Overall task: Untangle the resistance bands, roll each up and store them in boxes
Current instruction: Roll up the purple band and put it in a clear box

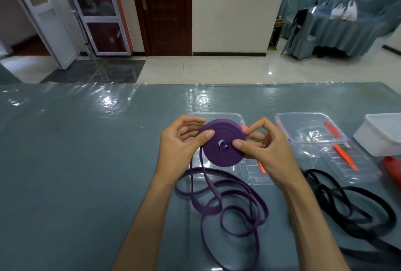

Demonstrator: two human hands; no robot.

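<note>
Both the left hand (180,142) and right hand (262,147) pinch the purple coil (221,142); winding tightly, feeding the loose tail (227,203) flat, should prevent unravelling.

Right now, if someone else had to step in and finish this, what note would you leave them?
Left hand and right hand both grip the half-wound purple roll.
The rest of the purple band lies loose on the table.
The black band lies unrolled to the right.
Clear boxes wait behind, lids off.
Left: finish purple, roll black, box both.
</note>
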